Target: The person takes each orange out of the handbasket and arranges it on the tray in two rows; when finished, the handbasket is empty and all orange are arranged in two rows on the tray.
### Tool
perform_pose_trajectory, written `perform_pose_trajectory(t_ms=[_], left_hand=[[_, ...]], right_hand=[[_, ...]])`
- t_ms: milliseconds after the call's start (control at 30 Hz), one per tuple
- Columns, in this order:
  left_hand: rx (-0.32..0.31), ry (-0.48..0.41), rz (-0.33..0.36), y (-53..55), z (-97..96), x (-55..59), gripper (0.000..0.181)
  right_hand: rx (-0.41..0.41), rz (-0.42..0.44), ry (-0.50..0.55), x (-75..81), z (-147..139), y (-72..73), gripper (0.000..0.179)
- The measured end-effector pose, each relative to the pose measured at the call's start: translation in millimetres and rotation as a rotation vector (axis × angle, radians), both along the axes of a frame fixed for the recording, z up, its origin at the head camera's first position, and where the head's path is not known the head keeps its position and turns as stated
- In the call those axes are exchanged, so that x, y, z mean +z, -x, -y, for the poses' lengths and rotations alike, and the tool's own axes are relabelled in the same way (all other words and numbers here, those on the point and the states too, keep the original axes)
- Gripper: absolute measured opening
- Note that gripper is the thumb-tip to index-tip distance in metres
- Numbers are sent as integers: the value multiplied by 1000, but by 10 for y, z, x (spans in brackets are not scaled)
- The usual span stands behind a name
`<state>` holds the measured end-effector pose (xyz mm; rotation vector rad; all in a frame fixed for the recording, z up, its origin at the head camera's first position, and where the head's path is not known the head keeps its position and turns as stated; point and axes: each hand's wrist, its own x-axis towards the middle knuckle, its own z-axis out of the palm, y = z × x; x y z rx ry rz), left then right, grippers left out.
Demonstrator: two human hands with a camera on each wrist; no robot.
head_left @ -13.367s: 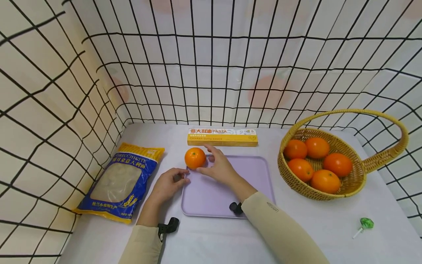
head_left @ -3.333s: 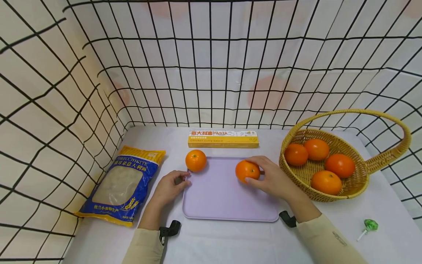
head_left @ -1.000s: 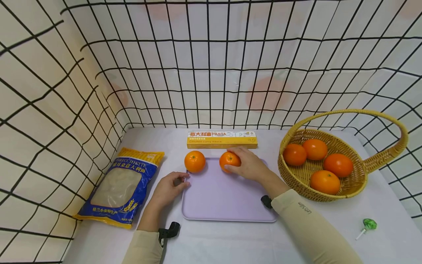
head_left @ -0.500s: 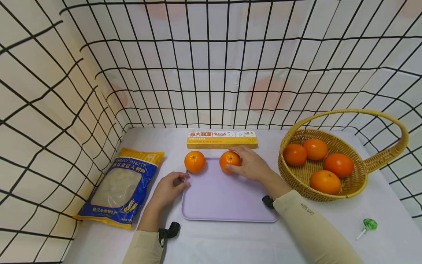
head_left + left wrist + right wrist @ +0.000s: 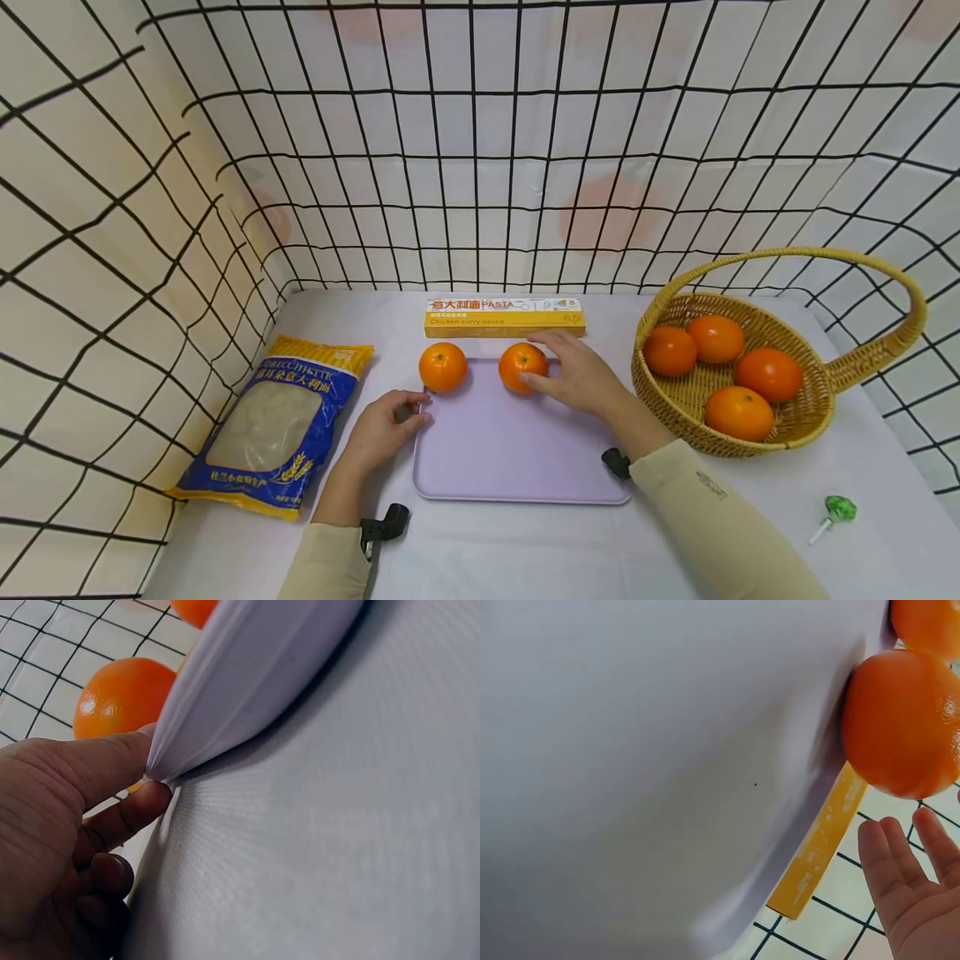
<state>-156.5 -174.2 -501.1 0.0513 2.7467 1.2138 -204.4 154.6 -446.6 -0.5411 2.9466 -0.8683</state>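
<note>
Tray (image 5: 517, 467) flat on white cloth (image 5: 495, 550), clock centre. At nine, left hand (image 5: 382, 429) with thumb and finger clamped on the rim: best done lightly, to avoid a jolt. At one, right hand (image 5: 577, 377) with fingers straight and clear of right orange (image 5: 517, 365), thumb contact unclear; better to draw back slowly toward four. At twelve, by the far edge, right orange, with a gap from left orange (image 5: 443, 367) at eleven. Likely to roll: worth checking for rest first. Beyond, at twelve, pasta box (image 5: 505, 319), best not bumped.
</note>
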Motion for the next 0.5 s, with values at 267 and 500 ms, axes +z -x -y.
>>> perform_pose_trajectory(t_ms=[267, 500], left_hand=[[8, 3, 6, -2, -1, -4, 27], [10, -4, 7, -7, -1, -2, 28]], right_hand=[[-34, 9, 11, 66, -101, -128, 70], [-77, 32, 52, 173, -248, -276, 71]])
